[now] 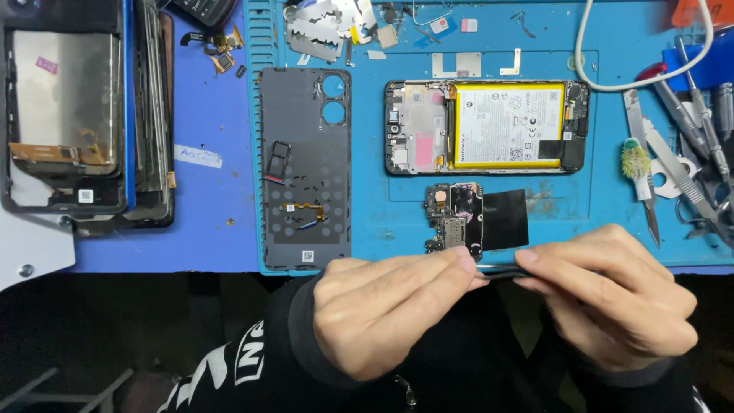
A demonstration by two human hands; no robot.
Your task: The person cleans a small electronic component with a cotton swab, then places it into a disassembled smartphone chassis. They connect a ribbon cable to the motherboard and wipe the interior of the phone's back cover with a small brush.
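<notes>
Above the near edge of the blue work mat [397,229], the left hand [382,313] and right hand [612,298] pinch a thin dark strip [501,272] between fingertips, one hand clamped on each end, just below the small circuit board [454,218] and the black square sheet [505,219].

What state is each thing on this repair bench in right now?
Phone: opened, back off, yellow battery exposed.
Back cover: removed, lying inside up.
Circuit board: taken out, on the mat.
Thin dark strip: pinched between both hands.
Left hand: gripping strip.
Right hand: gripping strip.
</notes>
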